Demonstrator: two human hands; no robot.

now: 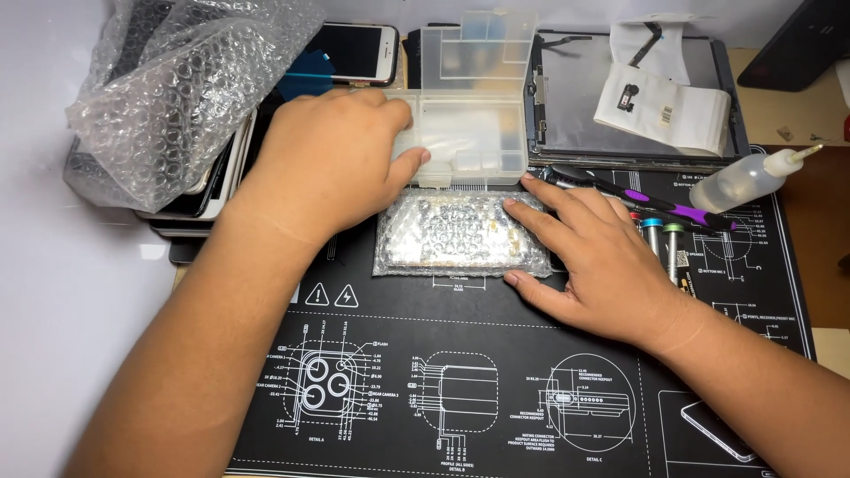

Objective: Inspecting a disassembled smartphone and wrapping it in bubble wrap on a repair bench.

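Two hands share the work: the left hand (332, 164) lies flat, fingers spread, steadying the clear parts box (460, 142), while the right hand (589, 252), also spread, should keep pinning the bubble-wrapped phone (452, 235) squarely on the black mat (496, 389).

Both forearms are bare to the frame edge; left hand (332, 159) and right hand (593, 257) ungloved, ringless

You have a flat bubble-wrapped packet (453, 235) lying on the black work mat (531, 372), just below the clear plastic compartment box (465, 133), whose lid stands open at the mat's top edge.
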